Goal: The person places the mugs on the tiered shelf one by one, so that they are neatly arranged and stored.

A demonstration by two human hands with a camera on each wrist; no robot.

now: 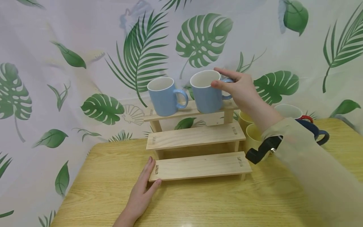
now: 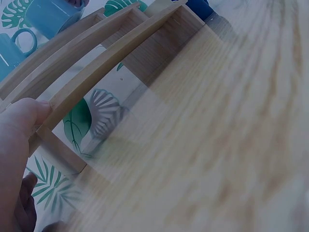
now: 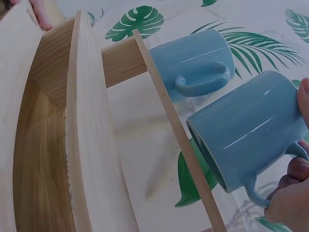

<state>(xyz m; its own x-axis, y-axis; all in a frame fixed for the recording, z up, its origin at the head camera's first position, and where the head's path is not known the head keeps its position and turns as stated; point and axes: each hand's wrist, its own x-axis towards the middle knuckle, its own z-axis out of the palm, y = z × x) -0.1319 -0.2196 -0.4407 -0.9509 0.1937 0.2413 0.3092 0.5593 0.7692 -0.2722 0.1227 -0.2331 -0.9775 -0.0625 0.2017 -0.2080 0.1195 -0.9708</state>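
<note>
A three-tier wooden rack [image 1: 195,137] stands on the table, with two light blue mugs at its top tier. The left blue mug [image 1: 162,97] sits upright, its handle toward the right. My right hand [image 1: 241,88] holds the other blue mug [image 1: 207,97], thumb and index finger at the rim and the other fingers at the handle. In the right wrist view this mug's base [image 3: 210,157] is right at the top board's edge. My left hand [image 1: 141,192] grips the left end of the lowest tier, thumb [image 2: 36,110] along its front edge.
To the rack's right, partly behind my right forearm, stand yellow mugs [image 1: 252,138], a white mug with a red handle [image 1: 287,110] and a dark blue mug [image 1: 309,126]. A leaf-printed cloth [image 1: 85,78] hangs behind the wooden table [image 1: 113,170].
</note>
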